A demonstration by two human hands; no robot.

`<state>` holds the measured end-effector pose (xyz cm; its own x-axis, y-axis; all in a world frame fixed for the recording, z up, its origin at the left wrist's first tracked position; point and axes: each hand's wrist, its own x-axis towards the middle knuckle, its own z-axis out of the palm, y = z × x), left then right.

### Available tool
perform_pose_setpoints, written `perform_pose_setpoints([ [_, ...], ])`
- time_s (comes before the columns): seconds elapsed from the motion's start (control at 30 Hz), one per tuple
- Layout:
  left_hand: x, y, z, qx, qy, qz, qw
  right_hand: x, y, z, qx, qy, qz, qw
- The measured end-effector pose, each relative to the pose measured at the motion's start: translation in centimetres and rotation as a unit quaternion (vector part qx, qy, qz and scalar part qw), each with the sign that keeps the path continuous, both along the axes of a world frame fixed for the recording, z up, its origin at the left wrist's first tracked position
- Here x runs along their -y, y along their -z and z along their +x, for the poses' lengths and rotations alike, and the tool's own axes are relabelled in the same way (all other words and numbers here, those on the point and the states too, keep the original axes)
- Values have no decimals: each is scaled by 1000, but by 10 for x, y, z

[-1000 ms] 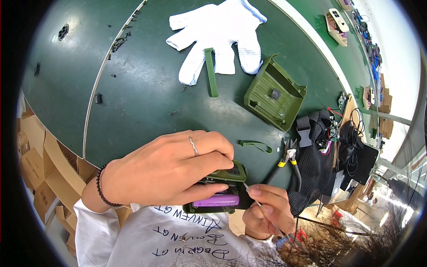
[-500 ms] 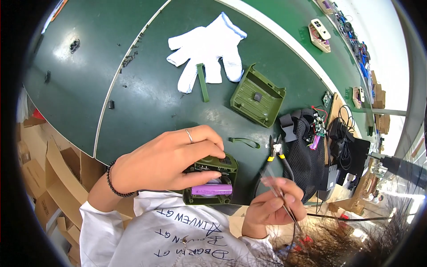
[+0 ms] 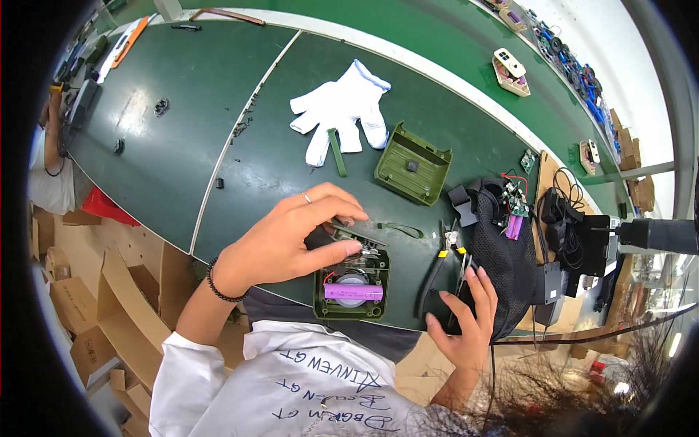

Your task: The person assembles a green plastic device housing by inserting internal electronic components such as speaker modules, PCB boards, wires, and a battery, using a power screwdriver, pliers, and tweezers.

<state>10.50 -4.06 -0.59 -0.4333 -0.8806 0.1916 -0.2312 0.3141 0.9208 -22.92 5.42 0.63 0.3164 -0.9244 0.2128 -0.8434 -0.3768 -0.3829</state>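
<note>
In front of me sits an open green device housing (image 3: 318,304), with a purple cylindrical battery (image 3: 353,292) over a round speaker. My left hand (image 3: 291,237) grips a circuit board (image 3: 362,239) at the housing's far side, thumb on its near face; the board stands tilted. My right hand (image 3: 466,317) is open, fingers spread, at the table edge. Beside its fingertips are thin metal tweezers (image 3: 464,271), apparently loose by the pliers (image 3: 453,240) with black and yellow handles.
Farther off are the green cover (image 3: 415,178), a green strip (image 3: 336,153), a white glove (image 3: 342,109) and a green strap loop (image 3: 400,230). To the right are a black mesh pouch (image 3: 502,269), wired electronics (image 3: 515,207) and cables. Cardboard boxes (image 3: 138,306) stand at lower left.
My right hand has gone from holding the tweezers up to spreading open near the pliers. My left hand has tilted the circuit board up, exposing more of the speaker. The view has shifted.
</note>
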Motion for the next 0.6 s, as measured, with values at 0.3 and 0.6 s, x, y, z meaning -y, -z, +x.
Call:
perform_pose_setpoints([
  [0.3, -46, 9, -11, -58, -236, -15, 970, 3, 11, 71, 135, -136, -29, 981],
  [0.6, -92, 18, -9, -16, -288, -57, 956, 16, 8, 79, 139, -173, 8, 975],
])
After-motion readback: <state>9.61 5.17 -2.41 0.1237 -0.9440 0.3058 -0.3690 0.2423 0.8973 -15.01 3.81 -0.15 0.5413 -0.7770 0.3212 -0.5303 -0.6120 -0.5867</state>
